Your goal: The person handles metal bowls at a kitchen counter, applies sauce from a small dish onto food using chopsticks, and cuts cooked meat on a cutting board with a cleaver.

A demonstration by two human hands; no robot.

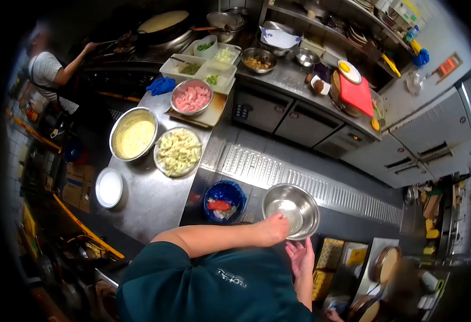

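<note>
A shiny metal mixing bowl is in front of my body, its inside facing me. My left hand reaches across and is closed on its near rim. Just below the bowl, my right hand is palm up with fingers apart; its fingertips are at the bowl's outer edge, and I cannot tell whether they bear weight. On the steel table to the left are a metal bowl of pale yellow batter, a bowl of chopped cabbage and a bowl of raw pink meat.
A blue-lined bin stands on the floor beside the steel table. A drain grate crosses the floor ahead. A counter with a red cutting board lies beyond. Another person works at the stove, far left.
</note>
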